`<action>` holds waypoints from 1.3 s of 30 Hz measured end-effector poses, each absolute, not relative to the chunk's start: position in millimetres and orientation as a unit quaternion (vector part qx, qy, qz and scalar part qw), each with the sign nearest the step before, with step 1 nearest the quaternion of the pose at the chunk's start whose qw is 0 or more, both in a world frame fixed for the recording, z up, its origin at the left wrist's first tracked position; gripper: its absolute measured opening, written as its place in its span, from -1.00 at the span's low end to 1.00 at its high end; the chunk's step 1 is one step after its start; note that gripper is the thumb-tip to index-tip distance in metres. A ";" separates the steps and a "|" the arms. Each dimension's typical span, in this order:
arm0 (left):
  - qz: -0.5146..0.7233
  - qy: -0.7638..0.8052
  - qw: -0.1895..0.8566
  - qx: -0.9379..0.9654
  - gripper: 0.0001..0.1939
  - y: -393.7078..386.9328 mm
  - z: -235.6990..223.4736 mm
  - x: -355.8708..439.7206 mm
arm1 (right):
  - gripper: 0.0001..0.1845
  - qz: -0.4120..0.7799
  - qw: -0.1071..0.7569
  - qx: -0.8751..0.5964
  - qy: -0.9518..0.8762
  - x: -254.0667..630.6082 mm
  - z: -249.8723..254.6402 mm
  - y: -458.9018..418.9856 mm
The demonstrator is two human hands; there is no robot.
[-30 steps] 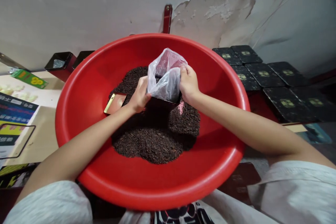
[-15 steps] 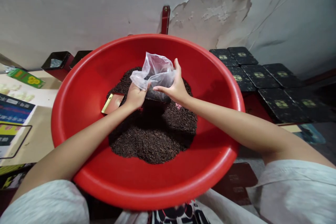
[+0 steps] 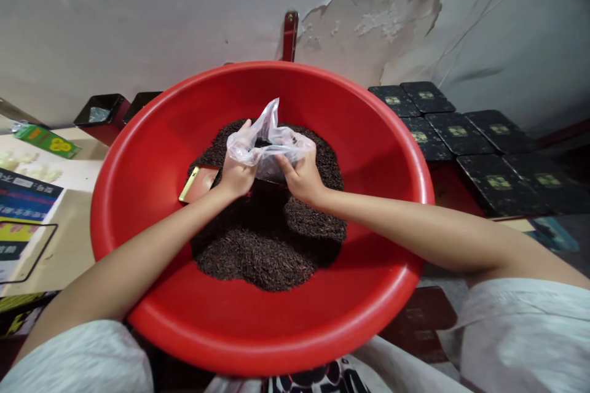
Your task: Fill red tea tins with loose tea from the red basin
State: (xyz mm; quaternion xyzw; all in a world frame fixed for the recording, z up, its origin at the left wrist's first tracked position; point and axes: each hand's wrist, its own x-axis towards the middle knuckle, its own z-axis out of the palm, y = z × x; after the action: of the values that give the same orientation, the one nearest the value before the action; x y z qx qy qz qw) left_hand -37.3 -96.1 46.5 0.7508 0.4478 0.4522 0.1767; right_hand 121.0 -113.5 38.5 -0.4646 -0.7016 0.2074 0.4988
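A clear plastic bag (image 3: 271, 150) lines a dark box (image 3: 271, 182) held over the middle of a large red basin (image 3: 262, 331). My left hand (image 3: 238, 172) is closed on the left side of the bag's mouth, which is folded out over the box edge. On the opposite side my right hand (image 3: 302, 175) grips the bag and box, thumb toward me. Most of the box is hidden by the hands and shadow. Dark loose tea leaves (image 3: 262, 258) lie heaped in the basin beneath. A shallow tin lid (image 3: 199, 184) with a yellow edge rests on the leaves at the left.
Several black square tins (image 3: 491, 182) stand to the right of the basin. At the left are an open dark tin (image 3: 102, 116), a green carton (image 3: 48, 140) and printed sheets (image 3: 27, 209) on a table. A wall with peeling paint rises behind.
The bag's upright mouth has been folded down and outward around the box. My right hand opened, moved left, then closed on the bag's right side; my left hand shifted slightly left.
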 end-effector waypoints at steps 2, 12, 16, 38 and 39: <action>0.433 0.424 0.182 0.775 -0.39 -95.1 48.6 -38.0 | -0.45 0.210 0.507 -0.439 -0.711 123.4 37.1 -108.6; 0.406 0.402 0.248 0.782 -0.21 -95.0 65.7 -41.1 | -0.47 0.220 0.485 -0.409 -0.741 124.4 40.5 -98.8; 0.340 0.451 0.156 0.810 -0.26 -95.7 65.8 -40.1 | -0.37 0.234 0.464 -0.386 -0.762 125.6 42.3 -94.7; 0.347 0.467 0.311 0.752 -0.66 -113.9 82.9 -20.0 | -0.58 0.238 0.504 -0.508 -0.657 124.2 59.8 -92.7; 0.344 0.447 0.337 0.754 -0.67 -111.9 82.5 -21.8 | -0.60 0.234 0.510 -0.517 -0.646 124.7 59.2 -91.8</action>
State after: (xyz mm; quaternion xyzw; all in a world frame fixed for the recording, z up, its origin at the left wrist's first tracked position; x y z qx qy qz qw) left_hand -21.8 -111.9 82.5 0.7539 0.4468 0.3442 0.3368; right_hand 124.7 -91.8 59.2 -0.5172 -0.6459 0.2343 0.5103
